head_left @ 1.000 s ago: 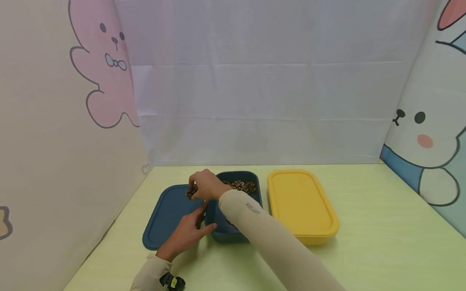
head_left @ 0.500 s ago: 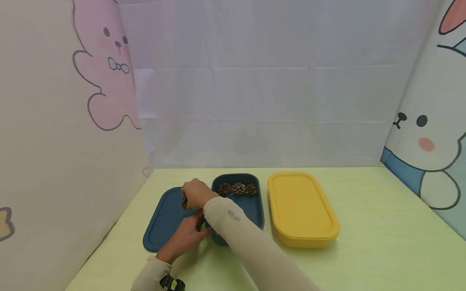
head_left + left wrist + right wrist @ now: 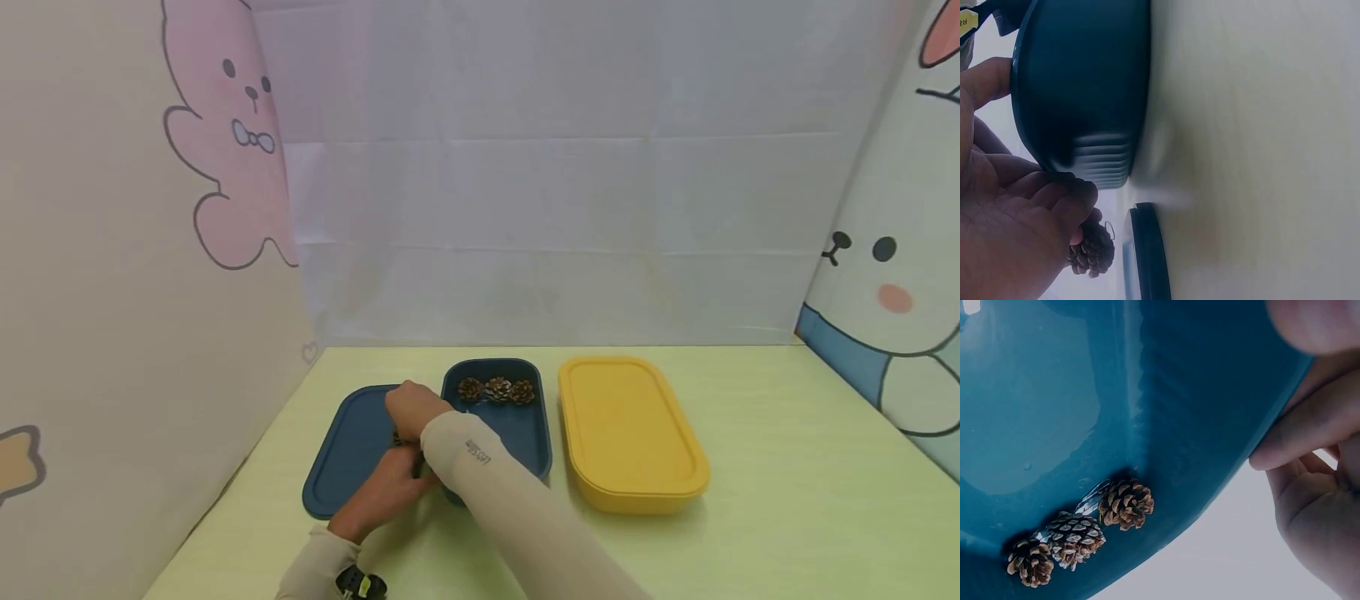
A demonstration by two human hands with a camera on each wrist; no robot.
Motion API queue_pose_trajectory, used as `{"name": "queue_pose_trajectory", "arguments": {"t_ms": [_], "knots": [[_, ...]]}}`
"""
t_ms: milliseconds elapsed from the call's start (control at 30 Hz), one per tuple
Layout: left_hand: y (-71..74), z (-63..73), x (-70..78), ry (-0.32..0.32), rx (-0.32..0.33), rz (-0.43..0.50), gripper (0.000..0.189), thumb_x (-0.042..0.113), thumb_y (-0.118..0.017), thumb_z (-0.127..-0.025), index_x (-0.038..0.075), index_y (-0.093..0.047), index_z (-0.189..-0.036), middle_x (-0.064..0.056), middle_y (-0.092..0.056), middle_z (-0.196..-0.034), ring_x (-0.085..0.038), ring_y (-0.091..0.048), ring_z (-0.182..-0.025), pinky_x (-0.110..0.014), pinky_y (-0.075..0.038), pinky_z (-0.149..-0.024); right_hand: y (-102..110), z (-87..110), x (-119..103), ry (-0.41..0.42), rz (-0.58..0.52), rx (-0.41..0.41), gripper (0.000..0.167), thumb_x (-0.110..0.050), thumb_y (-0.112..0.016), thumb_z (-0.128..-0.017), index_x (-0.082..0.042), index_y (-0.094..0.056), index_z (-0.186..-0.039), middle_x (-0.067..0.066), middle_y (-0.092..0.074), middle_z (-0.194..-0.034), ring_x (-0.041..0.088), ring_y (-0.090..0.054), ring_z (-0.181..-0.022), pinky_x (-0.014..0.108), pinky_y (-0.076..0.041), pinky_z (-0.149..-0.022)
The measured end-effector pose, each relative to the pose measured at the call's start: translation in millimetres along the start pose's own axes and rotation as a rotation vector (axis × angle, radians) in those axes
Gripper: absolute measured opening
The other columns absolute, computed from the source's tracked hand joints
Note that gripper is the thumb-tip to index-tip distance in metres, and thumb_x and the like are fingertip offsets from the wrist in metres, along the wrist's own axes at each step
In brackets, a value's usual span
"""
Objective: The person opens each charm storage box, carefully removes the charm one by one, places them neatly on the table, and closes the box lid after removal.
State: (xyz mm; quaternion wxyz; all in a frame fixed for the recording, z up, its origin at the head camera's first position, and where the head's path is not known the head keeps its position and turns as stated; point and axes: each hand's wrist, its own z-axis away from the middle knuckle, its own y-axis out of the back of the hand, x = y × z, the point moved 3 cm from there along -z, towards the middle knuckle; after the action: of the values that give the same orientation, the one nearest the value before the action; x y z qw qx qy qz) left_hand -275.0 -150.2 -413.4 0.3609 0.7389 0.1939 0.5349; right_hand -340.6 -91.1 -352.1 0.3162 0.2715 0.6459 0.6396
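My right hand (image 3: 412,407) pinches a pine cone (image 3: 397,438), which shows low under its fingers, just beyond my left hand's knuckles. In the left wrist view, this pine cone (image 3: 1094,247) has a thin wire loop and hangs beside the box corner. My left hand (image 3: 384,492) grips the near left side of the open dark blue box (image 3: 528,446), its thumb at the rim and its curled fingers along the outer wall. Three pine cones (image 3: 1075,537) lie in a row at the far end inside this box. Part of my left hand is hidden by the right.
The dark blue lid (image 3: 348,450) lies flat on the table to the left of the box. To the right stands a yellow box (image 3: 630,425) with its lid on. A white sheet (image 3: 562,208) hangs behind the table.
My right hand has come down and toward me with the pine cone, close to my left hand. The left hand stays at the box. The head view has shifted slightly.
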Motion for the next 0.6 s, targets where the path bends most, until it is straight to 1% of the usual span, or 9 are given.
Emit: {"name": "queue_pose_trajectory", "arguments": {"t_ms": [100, 233, 333, 433, 500, 600], "knots": [[-1.5, 0.2, -0.4, 0.013, -0.006, 0.013, 0.053, 0.037, -0.063, -0.099, 0.009, -0.054, -0.143, -0.011, -0.06, -0.142, -0.033, -0.057, -0.131, -0.046, -0.051, -0.105, -2.3, 0.0, 1.1, -0.005, 0.001, -0.006, 0.007, -0.012, -0.066, -0.097, -0.014, -0.073, -0.096, 0.0, -0.067, -0.081, 0.009, -0.056, -0.066, 0.024, -0.041, -0.057], [-2.2, 0.9, 0.5, 0.016, -0.009, 0.029, 0.054, 0.035, -0.062, -0.099, 0.007, -0.051, -0.144, -0.013, -0.058, -0.144, -0.034, -0.055, -0.133, -0.05, -0.05, -0.106, -3.7, 0.1, 2.2, -0.005, 0.006, -0.005, 0.008, -0.013, -0.066, -0.097, -0.014, -0.074, -0.095, 0.0, -0.067, -0.081, 0.01, -0.056, -0.065, 0.024, -0.041, -0.057], [-3.1, 1.0, 1.2, 0.016, -0.014, 0.031, 0.052, 0.035, -0.061, -0.1, 0.007, -0.052, -0.143, -0.013, -0.058, -0.143, -0.033, -0.056, -0.132, -0.05, -0.05, -0.105, -4.1, 1.5, 2.6, -0.001, 0.024, -0.008, 0.01, -0.012, -0.065, -0.098, -0.014, -0.074, -0.095, 0.0, -0.068, -0.081, 0.01, -0.055, -0.066, 0.025, -0.04, -0.058], [-4.1, 0.8, 1.6, 0.026, -0.02, 0.035, 0.051, 0.036, -0.061, -0.1, 0.008, -0.054, -0.142, -0.011, -0.06, -0.141, -0.032, -0.057, -0.131, -0.049, -0.05, -0.104, -5.1, 2.0, 2.5, 0.004, 0.053, -0.008, 0.01, -0.013, -0.065, -0.098, -0.014, -0.075, -0.097, 0.0, -0.07, -0.085, 0.01, -0.057, -0.07, 0.024, -0.043, -0.061], [-4.1, 1.1, 1.8, 0.031, -0.026, 0.047, 0.052, 0.036, -0.062, -0.1, 0.007, -0.053, -0.143, -0.012, -0.059, -0.142, -0.033, -0.056, -0.132, -0.051, -0.049, -0.105, -5.3, 2.0, 2.4, 0.009, 0.063, -0.007, 0.01, -0.013, -0.065, -0.098, -0.015, -0.075, -0.099, 0.0, -0.07, -0.087, 0.01, -0.058, -0.071, 0.024, -0.043, -0.062], [-3.8, 2.0, 1.3, 0.044, -0.03, 0.066, 0.055, 0.035, -0.062, -0.1, 0.008, -0.05, -0.146, -0.013, -0.056, -0.146, -0.035, -0.053, -0.135, -0.053, -0.047, -0.108, -5.2, 2.1, 2.2, 0.016, 0.05, -0.009, 0.009, -0.013, -0.065, -0.098, -0.014, -0.074, -0.1, 0.0, -0.069, -0.085, 0.01, -0.056, -0.069, 0.025, -0.043, -0.06]]}}
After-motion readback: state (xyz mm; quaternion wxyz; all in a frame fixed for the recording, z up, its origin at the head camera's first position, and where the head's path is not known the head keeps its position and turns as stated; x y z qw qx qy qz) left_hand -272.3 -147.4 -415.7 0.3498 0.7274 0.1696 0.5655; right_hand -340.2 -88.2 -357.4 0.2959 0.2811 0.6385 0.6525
